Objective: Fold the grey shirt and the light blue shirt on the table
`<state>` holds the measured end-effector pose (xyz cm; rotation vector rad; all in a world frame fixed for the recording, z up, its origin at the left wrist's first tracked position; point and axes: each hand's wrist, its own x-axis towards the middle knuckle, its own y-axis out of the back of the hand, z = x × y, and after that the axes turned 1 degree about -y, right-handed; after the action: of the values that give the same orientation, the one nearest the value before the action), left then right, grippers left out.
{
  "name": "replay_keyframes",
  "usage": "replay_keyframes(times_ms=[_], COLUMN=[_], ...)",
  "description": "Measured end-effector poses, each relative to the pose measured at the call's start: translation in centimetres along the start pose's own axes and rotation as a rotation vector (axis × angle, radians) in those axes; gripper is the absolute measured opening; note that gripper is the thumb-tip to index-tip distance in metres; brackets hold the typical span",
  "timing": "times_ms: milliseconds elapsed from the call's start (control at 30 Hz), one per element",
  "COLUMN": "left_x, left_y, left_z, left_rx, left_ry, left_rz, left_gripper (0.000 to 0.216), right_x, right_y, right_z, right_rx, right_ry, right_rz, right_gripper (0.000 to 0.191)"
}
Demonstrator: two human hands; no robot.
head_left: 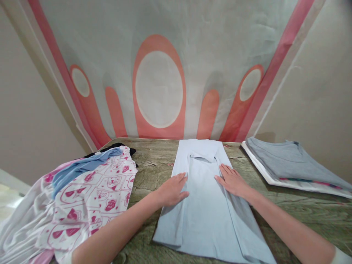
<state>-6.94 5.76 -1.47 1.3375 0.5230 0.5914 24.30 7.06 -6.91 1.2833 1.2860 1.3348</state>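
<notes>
A light blue shirt (pixel 207 212) lies lengthwise on the wooden-patterned table, both its sides folded in toward the middle. Its neckline shows near the far end. My left hand (pixel 173 189) rests flat on the left folded side, fingers stretched out and pointing to the right. On the right folded side lies my right hand (pixel 233 180), palm down with its fingers extended. Neither hand grips the cloth.
Loose clothes, among them a white garment with pink prints (pixel 110 190) and a blue piece (pixel 82 168), are heaped at the left. Folded garments with a grey shirt (pixel 286 157) on top lie at the right. A printed backdrop (pixel 231 44) stands behind the table (pixel 150 154).
</notes>
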Motion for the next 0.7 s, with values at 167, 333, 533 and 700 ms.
replay_keyframes(times_ms=[167, 333, 533, 700], left_x=[-4.9, -6.1, -6.0, -6.3], left_y=[1.2, 2.6, 2.8, 2.3], left_z=[2.0, 4.8, 8.1, 8.3], left_rx=[-0.125, -0.167, -0.057, -0.006], left_ry=[-0.010, 0.137, 0.336, 0.354], left_rz=[-0.052, 0.024, -0.108, -0.156], left_gripper=[0.055, 0.036, 0.035, 0.020], right_x=[2.3, 5.6, 8.0, 8.3], right_y=[2.5, 3.5, 2.4, 0.7], right_z=[-0.5, -1.8, -3.0, -3.1], right_rx=[0.036, 0.062, 0.042, 0.078], right_ry=[0.017, 0.005, -0.041, -0.069], right_rz=[0.020, 0.107, 0.116, 0.191], right_gripper=[0.044, 0.040, 0.032, 0.029])
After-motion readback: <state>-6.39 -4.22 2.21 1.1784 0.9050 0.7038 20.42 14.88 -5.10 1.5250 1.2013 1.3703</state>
